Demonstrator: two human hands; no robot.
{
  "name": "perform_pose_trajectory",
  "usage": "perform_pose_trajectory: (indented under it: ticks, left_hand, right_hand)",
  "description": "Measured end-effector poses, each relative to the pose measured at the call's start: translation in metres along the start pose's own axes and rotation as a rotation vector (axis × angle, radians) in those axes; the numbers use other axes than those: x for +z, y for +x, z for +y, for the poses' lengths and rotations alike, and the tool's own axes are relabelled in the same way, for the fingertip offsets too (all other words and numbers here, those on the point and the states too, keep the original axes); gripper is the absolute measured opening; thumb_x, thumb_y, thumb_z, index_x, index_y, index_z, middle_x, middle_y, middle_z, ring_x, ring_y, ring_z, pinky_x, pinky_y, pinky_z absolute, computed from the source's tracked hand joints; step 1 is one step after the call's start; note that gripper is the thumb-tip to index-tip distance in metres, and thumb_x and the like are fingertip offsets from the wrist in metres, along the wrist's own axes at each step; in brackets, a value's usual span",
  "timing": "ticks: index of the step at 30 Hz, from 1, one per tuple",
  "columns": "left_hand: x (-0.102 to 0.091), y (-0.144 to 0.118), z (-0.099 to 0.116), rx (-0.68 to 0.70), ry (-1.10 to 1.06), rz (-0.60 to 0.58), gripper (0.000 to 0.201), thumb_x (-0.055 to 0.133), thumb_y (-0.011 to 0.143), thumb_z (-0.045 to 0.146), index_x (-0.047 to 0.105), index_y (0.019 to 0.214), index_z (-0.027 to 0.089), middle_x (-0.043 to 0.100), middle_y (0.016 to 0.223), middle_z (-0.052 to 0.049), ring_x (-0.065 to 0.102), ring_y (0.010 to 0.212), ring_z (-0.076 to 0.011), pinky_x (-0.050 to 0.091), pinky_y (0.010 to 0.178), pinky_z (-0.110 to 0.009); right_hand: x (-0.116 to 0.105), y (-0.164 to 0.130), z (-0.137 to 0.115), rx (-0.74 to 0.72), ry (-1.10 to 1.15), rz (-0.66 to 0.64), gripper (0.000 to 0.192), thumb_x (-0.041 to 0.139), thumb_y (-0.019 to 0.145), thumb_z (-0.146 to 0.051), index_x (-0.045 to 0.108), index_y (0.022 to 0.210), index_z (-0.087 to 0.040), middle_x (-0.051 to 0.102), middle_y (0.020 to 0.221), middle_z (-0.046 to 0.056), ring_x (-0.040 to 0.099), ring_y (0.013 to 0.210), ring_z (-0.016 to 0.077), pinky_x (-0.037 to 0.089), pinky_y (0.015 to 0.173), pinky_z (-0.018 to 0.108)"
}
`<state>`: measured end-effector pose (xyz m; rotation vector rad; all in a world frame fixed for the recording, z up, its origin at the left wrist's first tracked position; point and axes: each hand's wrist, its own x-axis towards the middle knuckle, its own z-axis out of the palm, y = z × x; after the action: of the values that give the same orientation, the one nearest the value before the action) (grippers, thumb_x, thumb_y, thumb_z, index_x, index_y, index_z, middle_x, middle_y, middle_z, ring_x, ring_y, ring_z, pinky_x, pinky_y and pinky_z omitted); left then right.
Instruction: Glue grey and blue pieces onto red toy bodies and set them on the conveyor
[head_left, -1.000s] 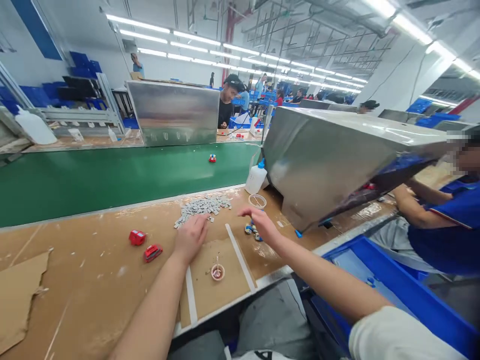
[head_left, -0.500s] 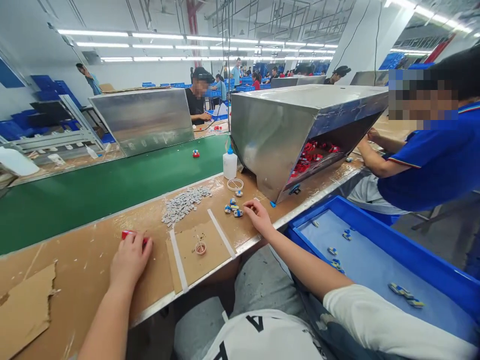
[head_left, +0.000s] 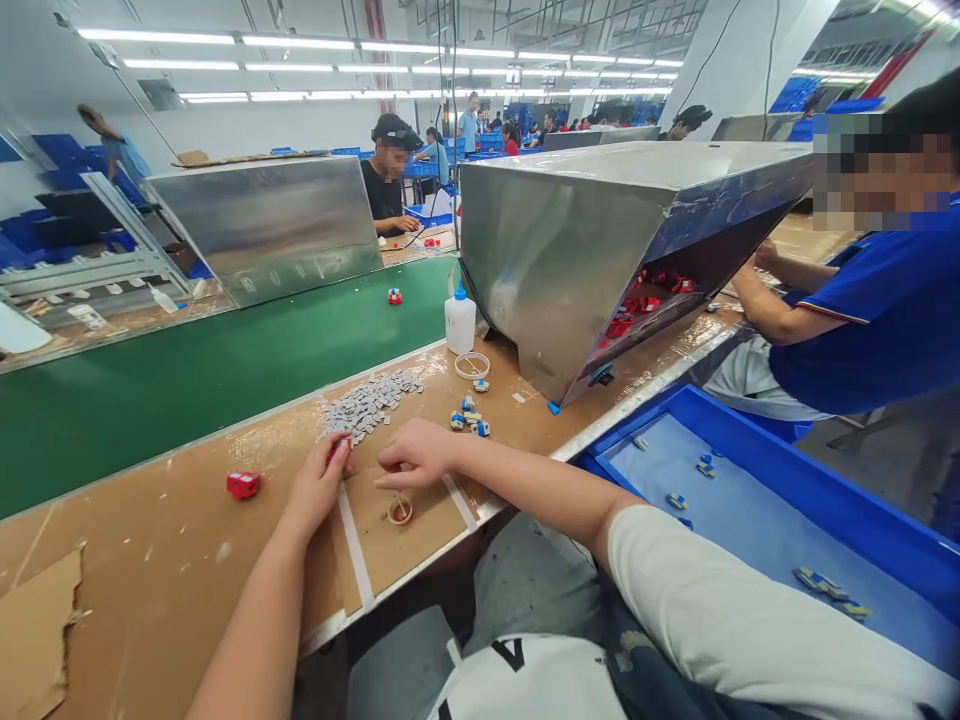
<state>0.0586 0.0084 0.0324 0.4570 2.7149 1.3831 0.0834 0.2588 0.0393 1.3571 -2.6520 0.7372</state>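
Note:
My left hand (head_left: 319, 485) is closed around a small red toy car (head_left: 339, 448), mostly covered by the fingers, beside the heap of small grey pieces (head_left: 371, 402). My right hand (head_left: 420, 455) is curled just above a small round cup (head_left: 400, 511) on a cardboard piece; whatever its fingertips pinch is too small to make out. A second red toy car (head_left: 244, 485) rests on the bench left of my left hand. Several blue, white and yellow toy pieces (head_left: 471, 418) lie beyond my right forearm.
A white bottle with a blue cap (head_left: 460, 322) stands behind a white ring (head_left: 472, 366). To the right is a metal bin (head_left: 570, 270) holding red parts. The green belt (head_left: 300, 325) runs behind; a blue tray (head_left: 757, 480) sits at right. A co-worker in blue (head_left: 877, 310) sits beyond.
My left hand has moved right with one red toy car, leaving another uncovered on the bench. My right hand has moved left, from beside the blue-and-white pieces to above the cup.

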Motion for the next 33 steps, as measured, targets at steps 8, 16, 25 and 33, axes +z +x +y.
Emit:
perform_pose_trajectory:
  ticks: [8, 16, 25, 33]
  left_hand:
    - [0.041, 0.045, 0.001, -0.019, -0.389, -0.028, 0.058, 0.066, 0.095, 0.056, 0.065, 0.141, 0.021, 0.060, 0.080, 0.003, 0.053, 0.066, -0.0137, 0.046, 0.065, -0.027]
    - [0.050, 0.035, -0.003, 0.035, -0.303, -0.090, 0.072, 0.080, 0.086, 0.064, 0.067, 0.145, 0.025, 0.075, 0.139, -0.011, 0.074, 0.117, -0.0294, 0.063, 0.103, -0.044]
    - [0.045, 0.033, 0.006, -0.024, -0.213, -0.090, 0.057, 0.085, 0.075, 0.062, 0.070, 0.114, 0.024, 0.079, 0.105, -0.006, 0.075, 0.088, -0.0248, 0.066, 0.079, -0.037]
    - [0.045, 0.030, 0.004, -0.090, -0.106, 0.000, 0.060, 0.083, 0.074, 0.067, 0.066, 0.113, 0.025, 0.074, 0.097, -0.002, 0.069, 0.078, -0.0212, 0.057, 0.068, -0.031]
  right_hand:
    - [0.017, 0.009, 0.019, -0.232, 0.053, -0.101, 0.053, 0.050, 0.112, -0.053, 0.045, 0.068, -0.024, 0.070, 0.074, 0.003, 0.059, 0.071, 0.0167, 0.034, 0.070, 0.033]
    - [0.015, 0.003, 0.018, -0.296, 0.152, -0.204, 0.042, 0.054, 0.111, -0.038, 0.052, 0.071, -0.024, 0.078, 0.086, 0.004, 0.069, 0.084, 0.0175, 0.036, 0.073, 0.035]
    - [0.012, 0.005, 0.009, -0.226, 0.175, -0.214, 0.045, 0.055, 0.112, -0.039, 0.054, 0.070, -0.023, 0.080, 0.083, 0.002, 0.067, 0.079, 0.0160, 0.035, 0.070, 0.035]
    - [0.031, 0.005, 0.003, -0.063, 0.136, -0.105, 0.043, 0.062, 0.108, -0.055, 0.061, 0.078, -0.023, 0.077, 0.085, 0.003, 0.066, 0.081, 0.0166, 0.040, 0.069, 0.031]
